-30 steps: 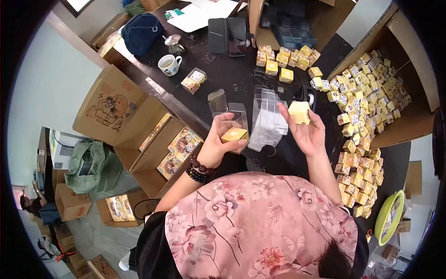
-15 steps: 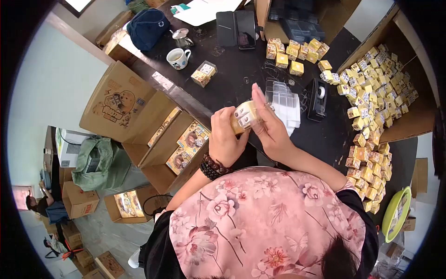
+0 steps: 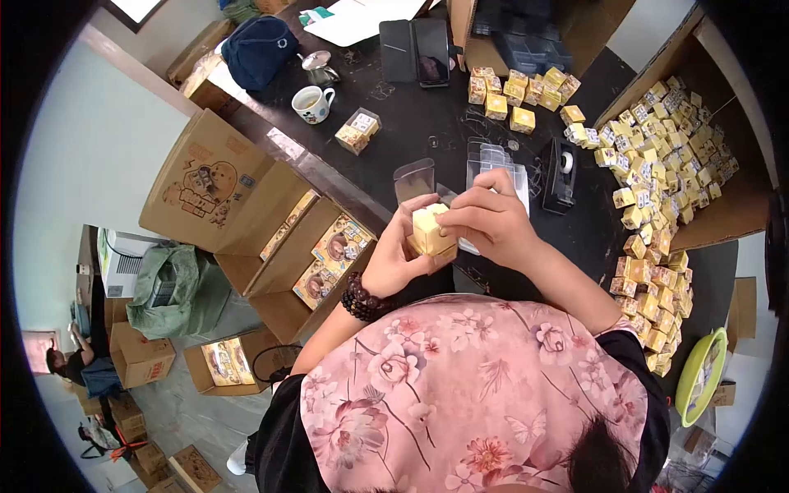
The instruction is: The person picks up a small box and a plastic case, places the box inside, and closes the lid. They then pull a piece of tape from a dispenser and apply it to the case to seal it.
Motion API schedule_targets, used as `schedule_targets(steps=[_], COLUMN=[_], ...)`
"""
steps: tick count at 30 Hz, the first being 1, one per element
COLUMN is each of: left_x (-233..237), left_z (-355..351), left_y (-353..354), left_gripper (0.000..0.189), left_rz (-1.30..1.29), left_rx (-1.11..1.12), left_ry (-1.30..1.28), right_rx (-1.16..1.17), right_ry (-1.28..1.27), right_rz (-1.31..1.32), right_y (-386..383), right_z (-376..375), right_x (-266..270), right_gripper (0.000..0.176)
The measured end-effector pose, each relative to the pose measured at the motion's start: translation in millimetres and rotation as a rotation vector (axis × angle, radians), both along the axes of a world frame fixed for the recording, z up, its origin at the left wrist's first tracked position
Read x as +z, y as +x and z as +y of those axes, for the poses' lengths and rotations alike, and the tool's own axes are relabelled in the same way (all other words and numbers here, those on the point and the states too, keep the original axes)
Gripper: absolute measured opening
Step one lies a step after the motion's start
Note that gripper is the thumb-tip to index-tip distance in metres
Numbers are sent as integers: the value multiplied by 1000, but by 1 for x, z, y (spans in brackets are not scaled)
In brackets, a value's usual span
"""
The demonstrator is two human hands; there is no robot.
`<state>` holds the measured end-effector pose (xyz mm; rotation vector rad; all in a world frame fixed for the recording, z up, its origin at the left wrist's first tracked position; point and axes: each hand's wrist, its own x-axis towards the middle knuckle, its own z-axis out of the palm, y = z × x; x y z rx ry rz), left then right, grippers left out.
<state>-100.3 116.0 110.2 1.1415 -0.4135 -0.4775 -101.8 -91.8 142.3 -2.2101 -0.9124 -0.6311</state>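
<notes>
My left hand [image 3: 394,256] is wrapped around a clear plastic box packed with small yellow boxes [image 3: 431,230], held just above the table's near edge. The clear lid flap [image 3: 414,179] stands raised on its far side. My right hand [image 3: 491,220] is at the right of this pack, its fingers bent and drawn together, fingertips touching the top of the yellow boxes. Whatever may be between those fingers is hidden. Behind my right hand lie empty clear plastic boxes [image 3: 486,154]. Another filled clear box [image 3: 358,131] rests farther left on the table.
Small yellow boxes [image 3: 657,156] spill from a carton at the right; several more [image 3: 522,121] sit at the back. A tape dispenser [image 3: 560,177], a mug [image 3: 313,104] and a phone [image 3: 431,53] are on the table. An open carton [image 3: 279,279] stands at the left.
The pack has turned in my left hand, and its lid flap now stands raised. My right hand has gone from a flat palm against its side to bent fingers at its top.
</notes>
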Motion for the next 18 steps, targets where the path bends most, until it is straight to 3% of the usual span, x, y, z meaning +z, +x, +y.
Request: schedule_targets(steps=[2,4,7,11,13,14,16,18], left_x=[-3,-11,-10,-7,0,-2,-7,-19], left_z=[0,-1,0,-1,-6,-10,-8,-11], left_y=[-1,3,6,3,0,-1,-5,-3], left_gripper=[74,75,75,76,73,63,53,39], left_rz=[35,-182,-20,61,131,135,447,472], left_rx=[-69,-58,-123,-137,-137,-176,-180,-155], left_ry=[3,205,81,33,-199,-311,-330,-249], right_rx=[-2,9,-4,165,97,167,195,142], right_ry=[21,308,129,159,701,692,548,443], right_rz=[18,393,206,135,561,697,626,598], right_y=[1,2,1,-1,-11,-10,-9,-12], right_z=[2,3,4,-1,6,3,-1,1], right_x=[5,4,5,2,-12,-19,-27,-28], right_gripper=[14,11,8,14,28,35,29,21])
